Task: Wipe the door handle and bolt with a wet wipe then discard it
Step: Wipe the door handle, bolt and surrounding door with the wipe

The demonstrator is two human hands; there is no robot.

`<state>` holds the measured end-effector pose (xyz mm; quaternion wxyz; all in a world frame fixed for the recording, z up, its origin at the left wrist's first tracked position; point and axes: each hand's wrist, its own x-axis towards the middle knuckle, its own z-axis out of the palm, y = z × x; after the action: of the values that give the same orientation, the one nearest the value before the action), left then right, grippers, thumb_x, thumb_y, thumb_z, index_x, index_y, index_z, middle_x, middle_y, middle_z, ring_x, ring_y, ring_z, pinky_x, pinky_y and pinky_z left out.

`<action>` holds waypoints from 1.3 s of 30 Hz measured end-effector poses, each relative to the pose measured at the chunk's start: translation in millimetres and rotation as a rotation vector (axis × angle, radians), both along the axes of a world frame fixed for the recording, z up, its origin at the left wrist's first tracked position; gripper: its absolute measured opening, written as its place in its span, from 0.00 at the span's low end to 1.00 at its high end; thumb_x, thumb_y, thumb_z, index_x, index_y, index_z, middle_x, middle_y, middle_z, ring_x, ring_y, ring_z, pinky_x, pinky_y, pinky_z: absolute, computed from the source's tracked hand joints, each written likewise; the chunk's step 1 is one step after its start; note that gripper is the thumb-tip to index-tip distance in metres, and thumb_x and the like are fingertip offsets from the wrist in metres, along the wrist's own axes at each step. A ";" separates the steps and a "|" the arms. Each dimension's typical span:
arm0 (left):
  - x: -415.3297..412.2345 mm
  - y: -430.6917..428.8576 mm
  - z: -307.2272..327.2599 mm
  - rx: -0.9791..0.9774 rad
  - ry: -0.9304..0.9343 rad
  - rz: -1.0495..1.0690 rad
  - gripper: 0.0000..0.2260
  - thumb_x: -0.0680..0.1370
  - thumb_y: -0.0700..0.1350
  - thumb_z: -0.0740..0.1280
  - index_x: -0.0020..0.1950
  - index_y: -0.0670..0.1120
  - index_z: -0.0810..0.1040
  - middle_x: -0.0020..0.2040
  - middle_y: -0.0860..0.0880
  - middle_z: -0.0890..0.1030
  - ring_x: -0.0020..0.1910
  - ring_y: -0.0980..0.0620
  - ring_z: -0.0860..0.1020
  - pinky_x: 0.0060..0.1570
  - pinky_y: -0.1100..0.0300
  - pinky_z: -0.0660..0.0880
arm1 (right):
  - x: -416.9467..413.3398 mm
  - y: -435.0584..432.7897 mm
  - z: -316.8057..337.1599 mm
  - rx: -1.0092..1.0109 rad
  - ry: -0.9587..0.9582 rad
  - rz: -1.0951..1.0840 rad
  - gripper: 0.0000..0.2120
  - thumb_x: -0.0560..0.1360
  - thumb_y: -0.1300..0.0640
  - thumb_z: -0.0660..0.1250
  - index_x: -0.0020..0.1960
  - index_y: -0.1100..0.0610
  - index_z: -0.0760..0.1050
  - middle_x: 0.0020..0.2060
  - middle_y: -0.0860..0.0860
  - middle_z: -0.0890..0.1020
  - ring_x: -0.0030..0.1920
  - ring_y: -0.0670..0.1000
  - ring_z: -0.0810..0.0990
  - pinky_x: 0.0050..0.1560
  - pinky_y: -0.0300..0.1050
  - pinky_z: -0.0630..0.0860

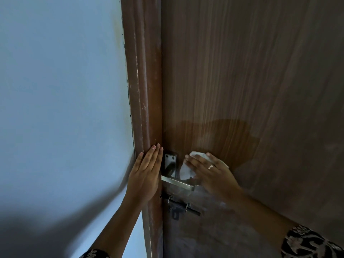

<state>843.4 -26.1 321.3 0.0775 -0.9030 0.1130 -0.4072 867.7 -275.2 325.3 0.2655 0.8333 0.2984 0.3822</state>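
A silver lever door handle [177, 181] on a metal plate [170, 162] is mounted near the left edge of a brown wooden door [242, 81]. Below the handle sits a dark sliding bolt [181, 208]. My right hand [212, 174] presses a crumpled white wet wipe [186, 169] against the door just right of the plate, above the lever's free end. My left hand [146, 174] lies flat, fingers together, on the brown door frame [144, 81] beside the plate, holding nothing.
A pale blue wall [61, 90] fills the left side. A damp-looking darker patch [223, 135] marks the door above the handle. Patterned black-and-white sleeves [307, 243] show at the bottom.
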 end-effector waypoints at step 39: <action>-26.1 -50.2 -33.2 -0.237 0.257 -0.063 0.24 0.82 0.52 0.46 0.72 0.41 0.66 0.73 0.43 0.68 0.74 0.46 0.60 0.73 0.51 0.48 | -9.8 3.3 -64.3 -0.041 0.356 0.079 0.25 0.71 0.40 0.66 0.64 0.52 0.76 0.64 0.46 0.77 0.66 0.45 0.73 0.71 0.46 0.60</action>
<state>817.2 -76.3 288.1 -0.0575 -0.9464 0.1015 -0.3012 857.9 -271.9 260.9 0.2100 0.8699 0.3809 0.2327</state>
